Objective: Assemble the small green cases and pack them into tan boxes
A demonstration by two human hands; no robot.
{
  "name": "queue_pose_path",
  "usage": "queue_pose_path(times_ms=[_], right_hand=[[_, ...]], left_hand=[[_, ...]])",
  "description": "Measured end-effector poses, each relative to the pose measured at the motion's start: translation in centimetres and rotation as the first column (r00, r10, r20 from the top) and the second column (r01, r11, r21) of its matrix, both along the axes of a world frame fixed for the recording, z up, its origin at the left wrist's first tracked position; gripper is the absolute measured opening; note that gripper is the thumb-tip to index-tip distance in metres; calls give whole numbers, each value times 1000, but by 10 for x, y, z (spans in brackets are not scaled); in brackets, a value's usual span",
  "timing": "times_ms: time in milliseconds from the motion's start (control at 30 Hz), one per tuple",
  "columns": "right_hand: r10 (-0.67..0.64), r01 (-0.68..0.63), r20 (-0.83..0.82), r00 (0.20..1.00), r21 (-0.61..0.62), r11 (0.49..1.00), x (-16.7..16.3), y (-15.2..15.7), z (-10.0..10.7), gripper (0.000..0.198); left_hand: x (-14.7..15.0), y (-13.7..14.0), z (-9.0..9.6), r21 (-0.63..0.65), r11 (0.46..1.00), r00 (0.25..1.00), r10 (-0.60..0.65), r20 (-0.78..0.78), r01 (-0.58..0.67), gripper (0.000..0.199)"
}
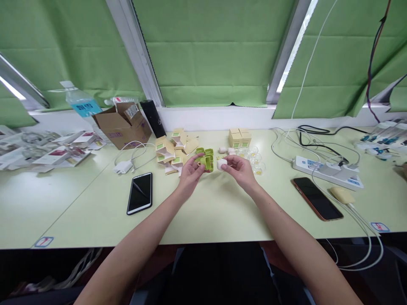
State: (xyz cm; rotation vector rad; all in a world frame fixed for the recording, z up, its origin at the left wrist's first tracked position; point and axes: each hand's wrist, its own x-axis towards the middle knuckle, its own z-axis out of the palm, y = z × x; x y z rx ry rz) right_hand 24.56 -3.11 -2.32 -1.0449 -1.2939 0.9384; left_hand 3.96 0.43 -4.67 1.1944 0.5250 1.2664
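My left hand [191,173] is closed on a small green plastic piece [207,162], hollow and cup-like, held over the table. Close to its right, my right hand [239,170] pinches a small white rounded piece [221,164] between thumb and fingers. The two pieces are a short gap apart. More green pieces [209,151] lie just behind the left hand. A few pale pinkish-white pieces [222,150] sit behind the right hand. Clear plastic domes [258,167] with yellow spots are beside the right hand. Open cream cardboard boxes [165,148] are heaped left of the left hand.
Closed cream boxes [239,137] stand at the back. Phones lie left [140,193] and right [316,198]. A power strip [327,173] with cables is on the right. A brown carton [124,125], a black cylinder [152,117] and bagged items [54,150] occupy the left.
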Motion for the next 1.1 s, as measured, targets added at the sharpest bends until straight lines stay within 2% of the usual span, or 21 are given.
queue_pose_path(times_ms=[100,300,733,967,1100], right_hand=[[37,-40,-86,996,-27,999,-3,-1,-3,54],[72,-78,-129,989,-43,996,-4,-1,-4,54],[132,-137,-98,986,-46,989,-5,-3,-2,47],[122,-130,-127,984,-61,990,-7,-3,-1,48],[103,-112,-133,986,-64,992,-9,-2,-5,46]], left_hand=[[1,-1,0,66,998,996,23,-89,-17,61],[4,-4,1,170,985,973,61,-221,-23,57],[10,-7,-2,211,977,974,81,-211,-36,53],[9,-10,-3,223,975,954,77,-289,-11,54],[10,-17,-4,237,971,918,99,-385,-5,61]])
